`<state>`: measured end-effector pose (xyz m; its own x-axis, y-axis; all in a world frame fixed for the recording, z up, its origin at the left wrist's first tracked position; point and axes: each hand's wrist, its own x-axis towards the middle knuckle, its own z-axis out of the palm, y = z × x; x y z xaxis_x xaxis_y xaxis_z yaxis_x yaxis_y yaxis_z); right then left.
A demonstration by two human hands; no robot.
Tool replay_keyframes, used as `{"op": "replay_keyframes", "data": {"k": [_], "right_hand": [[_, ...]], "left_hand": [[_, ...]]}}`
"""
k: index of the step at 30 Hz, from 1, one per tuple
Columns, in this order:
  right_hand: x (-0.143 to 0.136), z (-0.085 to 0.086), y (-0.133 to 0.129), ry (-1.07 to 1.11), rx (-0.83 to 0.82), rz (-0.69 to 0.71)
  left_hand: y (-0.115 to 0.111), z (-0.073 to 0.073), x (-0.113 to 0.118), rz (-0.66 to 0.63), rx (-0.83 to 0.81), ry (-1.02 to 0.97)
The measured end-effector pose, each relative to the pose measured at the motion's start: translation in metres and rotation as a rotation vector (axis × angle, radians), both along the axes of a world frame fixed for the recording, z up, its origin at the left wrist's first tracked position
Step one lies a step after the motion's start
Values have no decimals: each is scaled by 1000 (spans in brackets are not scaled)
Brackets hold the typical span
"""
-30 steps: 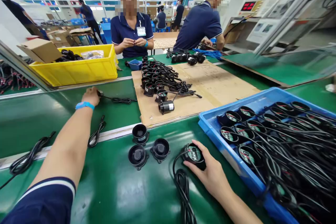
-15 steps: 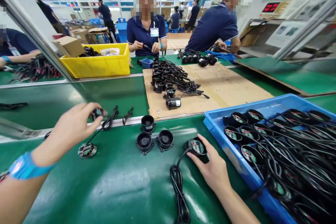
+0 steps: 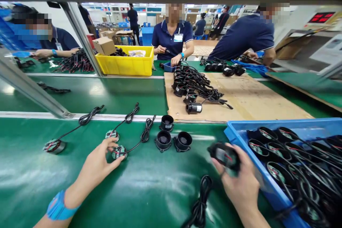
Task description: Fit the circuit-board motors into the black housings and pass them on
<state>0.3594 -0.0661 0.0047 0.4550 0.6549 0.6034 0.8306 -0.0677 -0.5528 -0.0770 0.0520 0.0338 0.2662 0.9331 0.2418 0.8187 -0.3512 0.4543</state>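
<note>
My left hand (image 3: 100, 164) has its thumb and fingers round a small round circuit-topped part (image 3: 119, 152) on the green bench. A second such part (image 3: 112, 135) sits just behind it, and a third (image 3: 54, 146) lies farther left, each with a coiled black cable. My right hand (image 3: 237, 171) holds a black round housing (image 3: 224, 155) with a circuit inside, blurred, beside the blue tray. Its cable bundle (image 3: 202, 199) hangs or lies below. Between my hands stand three open black housings (image 3: 163, 140).
The blue tray (image 3: 231, 131) at right holds several cabled housings. Beyond the bench, cardboard (image 3: 248, 96) carries more of them, and a yellow bin (image 3: 125, 65) stands at back left. Several people, one facing me (image 3: 172, 39), work behind. A metal post (image 3: 34, 85) slants at left.
The view has shifted left. My left hand has come down onto a circuit-topped part on the bench. My right hand has lifted and tilted its housing, nearer the tray.
</note>
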Motion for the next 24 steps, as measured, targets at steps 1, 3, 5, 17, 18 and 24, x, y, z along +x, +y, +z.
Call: {"op": "replay_keyframes", "data": {"k": [1,3,5,17,18,24], "right_hand": [[1,0,1,17,-117,63],[2,0,2,52,-288,95],[0,1,0,62,-222,-42],[33,6,9,241,-307,299],[35,13,19,300,-282,310],[49,38,138,346,-385,150]], "left_hand": [[0,3,0,4,-4,0],[-1,6,0,22,-15,18],[-4,7,1,42,-27,32],[-10,1,2,18,-84,18],[-9,0,1,12,-73,17],[-6,-4,-3,-30,-18,16]]}}
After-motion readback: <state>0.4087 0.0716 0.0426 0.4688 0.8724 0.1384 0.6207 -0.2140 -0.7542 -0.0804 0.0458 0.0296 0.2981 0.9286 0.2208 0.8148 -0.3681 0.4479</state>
